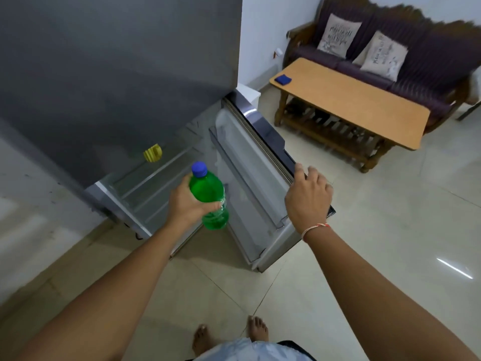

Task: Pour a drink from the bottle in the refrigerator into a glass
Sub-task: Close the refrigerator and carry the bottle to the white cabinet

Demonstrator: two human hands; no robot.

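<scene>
One step done: left hand [186,201] grips green bottle [209,198], out of fridge. Right hand [308,195] curled on fridge door [256,162] edge. Door shut, pouring left; no glass visible.

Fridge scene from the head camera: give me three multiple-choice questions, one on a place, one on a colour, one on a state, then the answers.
1. Where is the blue cloth?
A. on the wooden table
B. on the sofa
C. on the floor

2. What colour is the bottle cap?
A. red
B. blue
C. white

3. What state is the fridge door in?
A. shut
B. removed
C. open

Answers: 1 A, it lies near the table's corner. 2 B, blue cap on the green bottle gripped by the left hand. 3 C, the right hand holds its swung-out edge.
</scene>
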